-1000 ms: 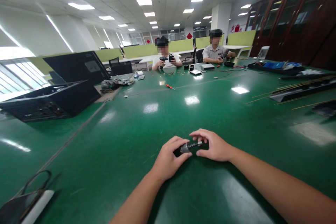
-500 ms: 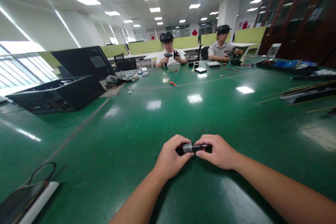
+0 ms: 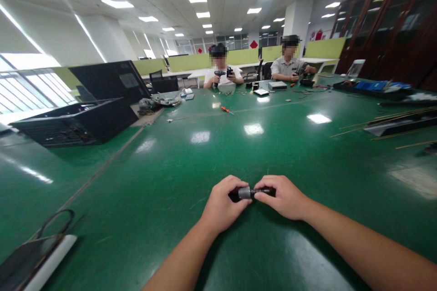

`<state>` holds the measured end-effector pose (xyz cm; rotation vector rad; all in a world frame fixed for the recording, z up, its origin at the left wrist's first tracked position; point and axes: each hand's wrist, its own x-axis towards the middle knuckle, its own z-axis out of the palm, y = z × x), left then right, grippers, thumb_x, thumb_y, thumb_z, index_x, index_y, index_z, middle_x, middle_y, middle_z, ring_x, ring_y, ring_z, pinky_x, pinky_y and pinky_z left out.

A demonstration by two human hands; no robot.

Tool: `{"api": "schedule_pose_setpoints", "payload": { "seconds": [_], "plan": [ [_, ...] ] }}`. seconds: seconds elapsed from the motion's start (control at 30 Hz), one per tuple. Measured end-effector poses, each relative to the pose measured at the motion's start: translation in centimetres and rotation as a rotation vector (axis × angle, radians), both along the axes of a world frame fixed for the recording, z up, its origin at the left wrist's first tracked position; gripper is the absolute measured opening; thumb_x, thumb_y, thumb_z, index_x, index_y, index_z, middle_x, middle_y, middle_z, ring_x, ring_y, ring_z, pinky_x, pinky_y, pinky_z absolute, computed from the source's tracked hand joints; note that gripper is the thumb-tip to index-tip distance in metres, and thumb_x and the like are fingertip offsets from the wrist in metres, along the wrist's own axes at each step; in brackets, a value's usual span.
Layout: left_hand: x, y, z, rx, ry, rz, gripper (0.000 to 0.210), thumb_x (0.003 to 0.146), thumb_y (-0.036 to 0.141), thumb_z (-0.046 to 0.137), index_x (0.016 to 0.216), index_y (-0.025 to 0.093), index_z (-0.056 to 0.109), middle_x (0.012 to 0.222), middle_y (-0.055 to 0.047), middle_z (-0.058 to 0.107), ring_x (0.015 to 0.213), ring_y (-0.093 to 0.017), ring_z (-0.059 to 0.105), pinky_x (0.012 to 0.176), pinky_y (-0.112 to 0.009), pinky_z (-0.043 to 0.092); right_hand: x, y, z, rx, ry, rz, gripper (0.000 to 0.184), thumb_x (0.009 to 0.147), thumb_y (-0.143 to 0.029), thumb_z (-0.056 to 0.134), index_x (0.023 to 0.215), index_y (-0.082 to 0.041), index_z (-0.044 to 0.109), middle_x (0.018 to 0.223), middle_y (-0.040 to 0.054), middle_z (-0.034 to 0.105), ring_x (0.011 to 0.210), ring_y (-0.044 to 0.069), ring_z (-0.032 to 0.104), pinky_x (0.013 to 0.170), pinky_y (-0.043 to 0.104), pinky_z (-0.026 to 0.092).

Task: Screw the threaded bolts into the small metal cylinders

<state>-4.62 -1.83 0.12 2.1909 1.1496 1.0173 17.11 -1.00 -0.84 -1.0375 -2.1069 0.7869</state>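
Just above the green table (image 3: 191, 159), my two hands meet around a small grey metal cylinder (image 3: 244, 192) with a thin, dark, ridged shaft (image 3: 261, 190) running out to the right. My left hand (image 3: 222, 204) is closed on the cylinder, thumb below and fingers above. The fingers of my right hand (image 3: 283, 198) pinch the shaft end from the other side. Dark parts at both ends are partly hidden in my palms. What exact part this is, I cannot make out.
A red-handled screwdriver (image 3: 225, 109) lies farther up the table. At left stands an opened black metal case (image 3: 75, 122); a dark flat device (image 3: 30, 263) sits near my left. Thin rods (image 3: 385, 120) lie at right. Two people (image 3: 223, 72) work across the table.
My right thumb and fingertips have shifted slightly along the shaft. My left hand stays where it was. The view has tilted very slightly.
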Motion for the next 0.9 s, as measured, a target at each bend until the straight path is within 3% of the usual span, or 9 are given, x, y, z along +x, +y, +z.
{"api": "schedule_pose_setpoints", "payload": {
  "seconds": [0.9],
  "plan": [
    [-0.07, 0.05, 0.27, -0.026, 0.026, 0.033, 0.025, 0.070, 0.015, 0.077, 0.093, 0.022, 0.069, 0.089, -0.002, 0.069, 0.084, -0.020, 0.064, 0.076, -0.032, 0.048, -0.07, -0.06, 0.12, -0.006, 0.012, -0.017, 0.010, 0.087, -0.025, 0.066, 0.091, -0.020, 0.075, 0.083, 0.0026, 0.071, 0.077, 0.017, 0.063, 0.071, 0.028, 0.043]
  ]
}}
